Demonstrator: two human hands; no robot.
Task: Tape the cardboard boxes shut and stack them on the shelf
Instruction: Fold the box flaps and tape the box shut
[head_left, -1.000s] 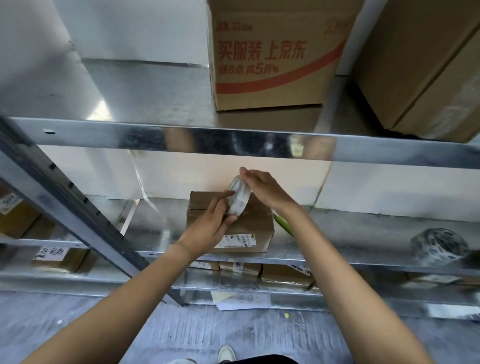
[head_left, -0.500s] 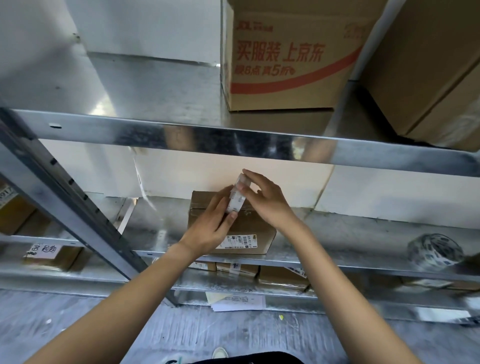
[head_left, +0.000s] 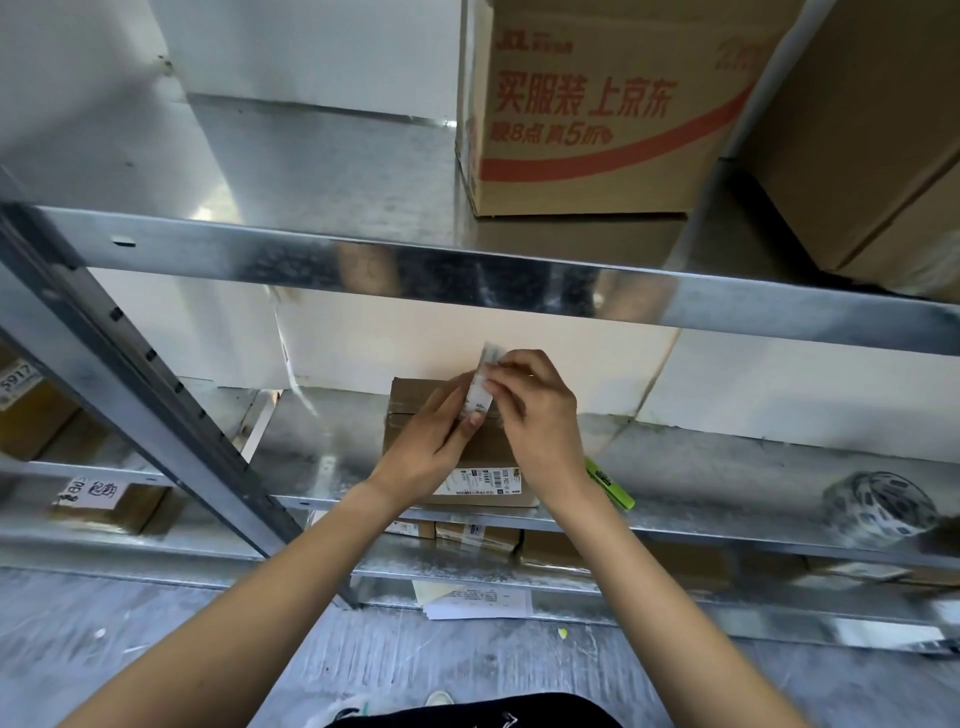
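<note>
Tape roll (head_left: 480, 387) between both hands (head_left: 488, 431)

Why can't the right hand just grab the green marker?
It probably could: the green marker lies uncovered beside that wrist, but the right hand is busy holding the tape roll.

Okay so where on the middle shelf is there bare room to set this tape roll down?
Bare metal lies left of the small cardboard box, up to the slanted upright. More lies between the green marker and the patterned tape roll. It is crowded at the box, where the left hand and right hand hold the tape roll.
</note>
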